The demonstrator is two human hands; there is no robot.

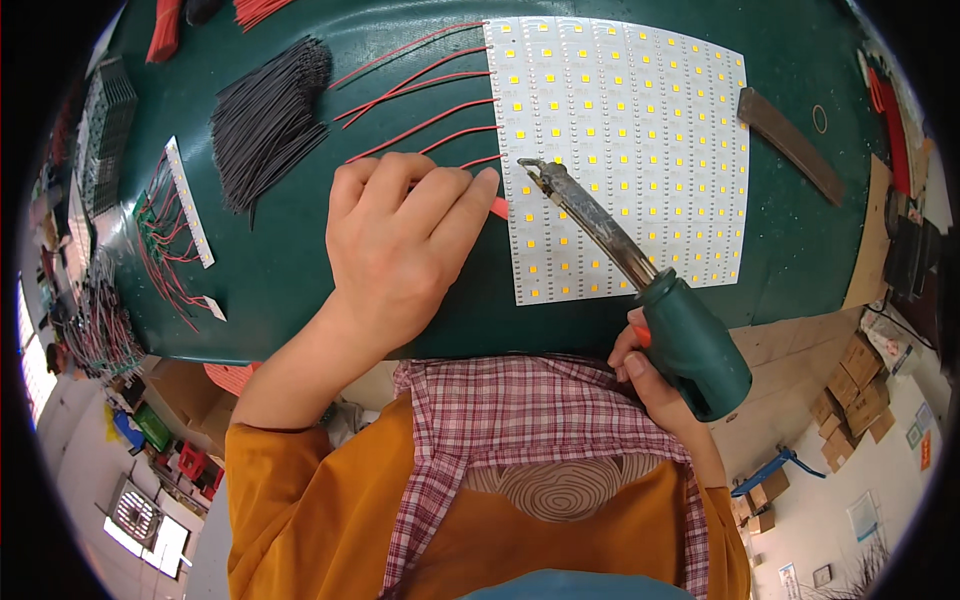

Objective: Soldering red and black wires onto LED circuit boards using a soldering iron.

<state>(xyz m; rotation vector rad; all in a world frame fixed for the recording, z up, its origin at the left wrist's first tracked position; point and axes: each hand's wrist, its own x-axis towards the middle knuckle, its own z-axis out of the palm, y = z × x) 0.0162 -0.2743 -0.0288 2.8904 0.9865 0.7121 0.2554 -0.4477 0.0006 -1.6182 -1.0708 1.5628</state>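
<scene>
Green-handled, the soldering gun [672, 305] sits in the closed right hand [655, 372] in the head view, its tip over the left side of the white LED sheet [640, 165] on the table [420, 335]. Curled at that edge beside red wires [440, 112], the left hand [400, 245] hides whether it pinches anything.

– Where is the flat white rectangular LED board [630, 160] laid?
– On the green counter [270, 270], to the right of the thick bundle of thin black wires [268, 120].
– And the soldering iron with the green plastic handle [690, 330]?
– It is held above the board, its tip positioned over the left part.
– What is placed farther out?
– The narrow white LED strip [190, 205] is set left of the bundle; the curved brown bar [790, 145], at the board's right edge.
</scene>
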